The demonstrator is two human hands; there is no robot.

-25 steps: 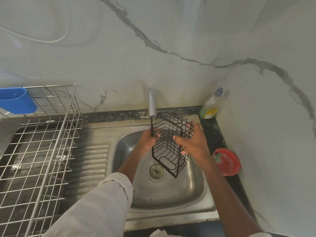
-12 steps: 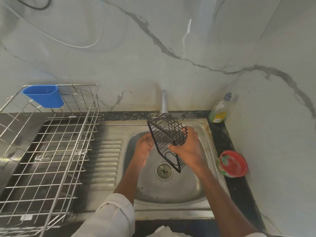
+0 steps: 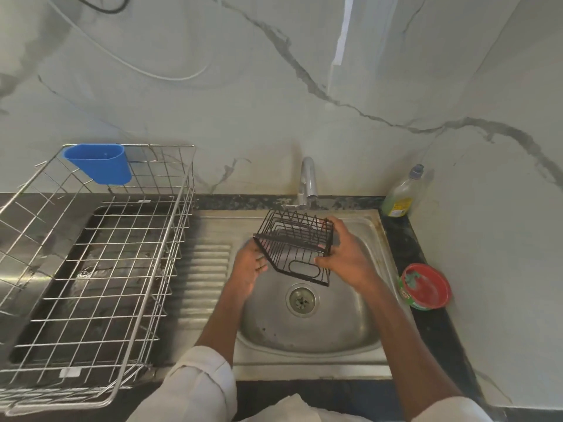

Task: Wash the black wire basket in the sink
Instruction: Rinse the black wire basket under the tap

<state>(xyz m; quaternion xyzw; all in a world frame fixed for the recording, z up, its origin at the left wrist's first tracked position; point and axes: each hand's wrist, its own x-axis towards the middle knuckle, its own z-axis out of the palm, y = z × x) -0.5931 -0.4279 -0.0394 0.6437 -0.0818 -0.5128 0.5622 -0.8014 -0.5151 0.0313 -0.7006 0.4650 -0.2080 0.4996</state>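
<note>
The black wire basket [image 3: 294, 243] is held tilted above the steel sink [image 3: 304, 327], just under the tap [image 3: 307, 182]. My right hand [image 3: 347, 257] grips its right side, thumb on the lower front wires. My left hand [image 3: 251, 268] is at the basket's lower left corner with fingers spread, touching the wire but not clearly gripping it. No water stream is visible from the tap. The drain [image 3: 302, 300] lies open below the basket.
A large steel wire dish rack [image 3: 100, 269] with a blue plastic cup holder [image 3: 99, 162] stands on the drainboard at left. A dish soap bottle [image 3: 400, 193] stands in the back right corner. A red round tub [image 3: 425, 286] sits right of the sink.
The basket has been turned from standing on end to lying more level and wider. My left hand has slid to its lower left corner. The view has tilted up and left.
</note>
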